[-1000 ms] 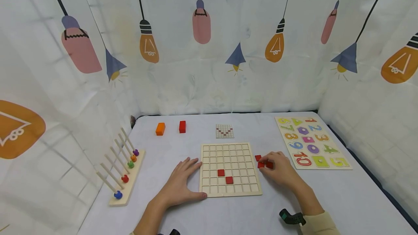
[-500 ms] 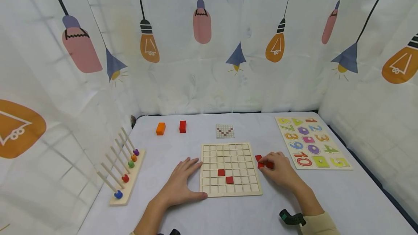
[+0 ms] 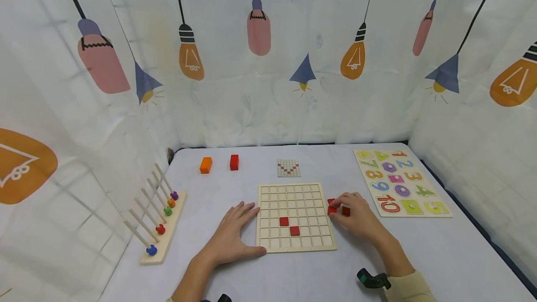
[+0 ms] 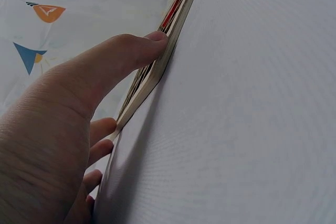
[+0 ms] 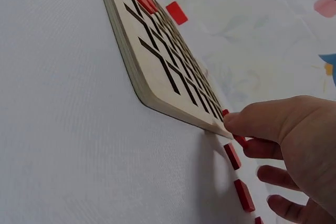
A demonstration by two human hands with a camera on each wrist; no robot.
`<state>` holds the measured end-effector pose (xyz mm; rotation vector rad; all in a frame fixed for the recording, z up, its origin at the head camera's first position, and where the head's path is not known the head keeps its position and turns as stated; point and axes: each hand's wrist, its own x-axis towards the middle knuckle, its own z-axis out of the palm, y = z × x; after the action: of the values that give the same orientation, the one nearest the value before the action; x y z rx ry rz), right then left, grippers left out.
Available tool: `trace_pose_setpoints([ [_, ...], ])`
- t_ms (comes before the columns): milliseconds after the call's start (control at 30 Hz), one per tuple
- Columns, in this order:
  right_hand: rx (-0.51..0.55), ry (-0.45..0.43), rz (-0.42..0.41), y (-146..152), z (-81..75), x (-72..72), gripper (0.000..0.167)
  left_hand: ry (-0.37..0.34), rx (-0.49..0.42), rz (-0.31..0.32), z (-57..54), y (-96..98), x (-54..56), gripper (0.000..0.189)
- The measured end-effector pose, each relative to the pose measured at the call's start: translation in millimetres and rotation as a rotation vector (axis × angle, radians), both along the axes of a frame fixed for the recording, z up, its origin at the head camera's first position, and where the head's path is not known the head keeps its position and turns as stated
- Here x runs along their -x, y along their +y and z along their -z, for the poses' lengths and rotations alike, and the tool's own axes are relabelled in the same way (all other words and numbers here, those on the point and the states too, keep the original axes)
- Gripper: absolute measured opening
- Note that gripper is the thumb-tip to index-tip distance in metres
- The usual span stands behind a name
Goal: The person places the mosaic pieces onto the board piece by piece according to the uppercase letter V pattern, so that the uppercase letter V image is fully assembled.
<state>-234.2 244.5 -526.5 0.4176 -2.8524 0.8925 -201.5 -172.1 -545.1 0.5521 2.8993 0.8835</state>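
Note:
A square wooden grid board [image 3: 298, 199] lies on the table with two red tiles [image 3: 284, 221] set in its cells. My left hand [image 3: 230, 236] is spread at the board's left side, fingertips along the left edge and thumb touching the near-left corner. Right of the board, my right hand [image 3: 356, 213] pinches a red tile [image 5: 240, 140] between thumb and finger, close to the board's edge. Another red tile [image 3: 331, 201] lies just beyond the fingertips, and one more red tile [image 3: 346, 211] is partly covered by the hand. Several loose red tiles [image 5: 244, 195] show in the right wrist view.
A small pattern card [image 3: 288, 168] lies behind the board. Orange [image 3: 206, 165] and red [image 3: 234, 162] blocks stand at the back left. On the left is a peg stand [image 3: 163, 232] with coloured beads; on the right, a number puzzle board [image 3: 398, 183].
My right hand has shifted slightly left and away from me, bringing the pinched red tile nearer the board's right edge. My left hand stays where it was.

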Motion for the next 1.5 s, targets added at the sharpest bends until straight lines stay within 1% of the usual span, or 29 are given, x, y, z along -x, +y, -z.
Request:
trace_pose_setpoints([
  [367, 0.06, -0.038, -0.063, -25, -8.4, -1.2, 0.023, -0.003, 0.001, 0.002, -1.0, -0.6, 0.3, 0.115],
  [667, 0.06, -0.065, -0.086, -44, -9.4, 0.1, 0.021, -0.002, -0.01, 0.009, -1.6, -0.5, 0.5, 0.115],
  [1200, 0.034, -0.016, -0.145, -76, -10.9, 1.0, 0.021, -0.006, -0.01, 0.0, -3.0, 0.8, -0.3, 0.115],
  [1500, 0.049, -0.045, -0.148, -90, -10.8, 1.2, 0.02, -0.012, -0.008, 0.003, -2.4, 0.5, -0.3, 0.115],
])
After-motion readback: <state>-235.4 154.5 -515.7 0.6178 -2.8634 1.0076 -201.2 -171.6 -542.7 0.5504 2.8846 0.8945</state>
